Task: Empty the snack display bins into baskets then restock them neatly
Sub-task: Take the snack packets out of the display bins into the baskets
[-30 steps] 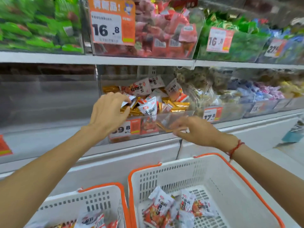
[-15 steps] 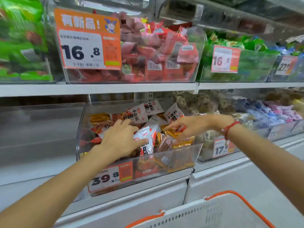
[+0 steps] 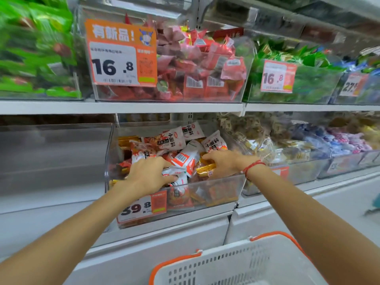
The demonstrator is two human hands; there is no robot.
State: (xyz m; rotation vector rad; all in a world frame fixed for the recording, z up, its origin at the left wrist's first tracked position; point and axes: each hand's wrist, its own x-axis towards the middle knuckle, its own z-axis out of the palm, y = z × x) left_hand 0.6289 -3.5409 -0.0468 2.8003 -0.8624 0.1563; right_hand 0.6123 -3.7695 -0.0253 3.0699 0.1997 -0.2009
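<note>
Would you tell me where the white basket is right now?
In the head view, the white basket sits at bottom centre-right, below the snack bin both hands reach into.

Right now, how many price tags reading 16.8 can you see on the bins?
2. One large orange tag on the top-shelf bin of red packets; one smaller tag on the green-packet bin beside it, to the right. Others may lie out of frame.

Two white shelves are carrying rows of clear bins. The upper shelf point(image 3: 123, 106) is holding a bin of green packets point(image 3: 39, 58), a bin of pink and red packets point(image 3: 185, 75), another green-filled bin point(image 3: 298, 83) and a blue-filled one at the far right. The lower shelf point(image 3: 170, 223) is bearing an empty-looking clear bin point(image 3: 55, 153), the snack bin point(image 3: 205, 192) with the 39.8 tag, and further bins point(image 3: 308, 167) of wrapped sweets just beside it.
</note>
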